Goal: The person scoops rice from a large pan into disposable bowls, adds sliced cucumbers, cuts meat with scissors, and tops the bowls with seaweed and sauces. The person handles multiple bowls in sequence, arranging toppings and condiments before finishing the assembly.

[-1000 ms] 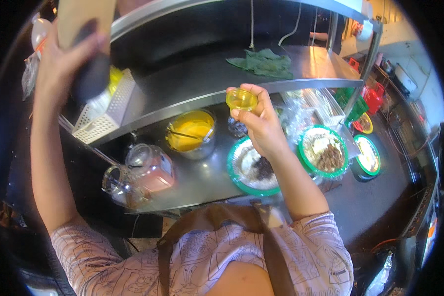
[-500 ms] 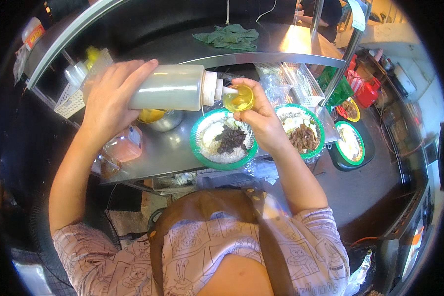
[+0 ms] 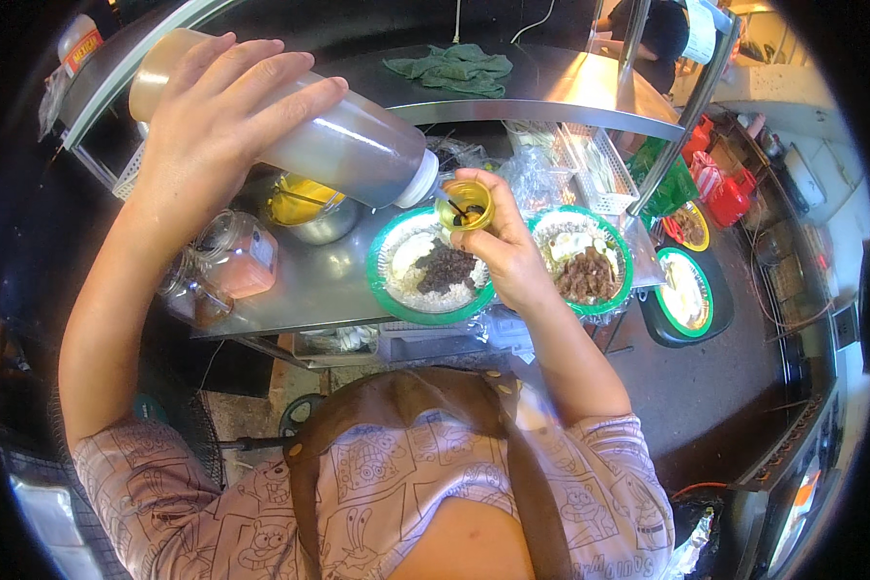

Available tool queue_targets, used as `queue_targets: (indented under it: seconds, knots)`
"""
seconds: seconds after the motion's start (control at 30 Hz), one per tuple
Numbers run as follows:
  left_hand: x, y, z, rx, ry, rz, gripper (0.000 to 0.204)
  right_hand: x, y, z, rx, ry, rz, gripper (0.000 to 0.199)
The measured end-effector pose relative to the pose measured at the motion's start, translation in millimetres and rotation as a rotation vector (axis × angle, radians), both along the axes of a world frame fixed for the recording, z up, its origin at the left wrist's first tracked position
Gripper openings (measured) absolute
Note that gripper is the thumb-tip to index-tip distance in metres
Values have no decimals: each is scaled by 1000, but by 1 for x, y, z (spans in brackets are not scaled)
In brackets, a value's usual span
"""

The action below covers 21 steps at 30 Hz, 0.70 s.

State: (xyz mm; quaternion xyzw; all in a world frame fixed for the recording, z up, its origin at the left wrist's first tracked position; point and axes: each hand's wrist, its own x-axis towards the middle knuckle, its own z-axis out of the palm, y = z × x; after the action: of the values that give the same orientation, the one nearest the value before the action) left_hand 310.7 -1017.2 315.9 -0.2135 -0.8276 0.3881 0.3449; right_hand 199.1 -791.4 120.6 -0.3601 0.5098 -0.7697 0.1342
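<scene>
Holding one bottle [image 3: 338, 145], one cup [image 3: 465, 205]; perhaps four plates [image 3: 382, 280].

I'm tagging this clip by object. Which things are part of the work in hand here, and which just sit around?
In use: squeeze bottle tipped in the left hand; small yellow cup in the right hand.

Lying about: green cloth, jar, metal bowl, green-rimmed food plates.

Squeeze bottle's [image 3: 290, 135] middle behind left-hand fingers [image 3: 251, 87]; small cup's [image 3: 464, 205] dark contents unclear.
</scene>
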Motion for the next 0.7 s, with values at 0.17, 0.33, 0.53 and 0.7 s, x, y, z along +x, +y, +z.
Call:
queue_targets:
  seconds: [0.17, 0.33, 0.53, 0.7]
  knots:
    - [6, -21, 4, 31, 12, -7, 60, 4, -18, 10, 15, 4, -4, 60]
    - [15, -52, 3, 75, 42, 2, 61, 7, -50, 22, -1, -5, 6, 57]
    - [28, -104, -1, 128, 95, 22, 59, 10, -100, 29, -96, -53, 95, 57]
    - [42, -153, -13, 275, 126, 29, 60, 15, -140, 50, -166, -108, 112, 56]
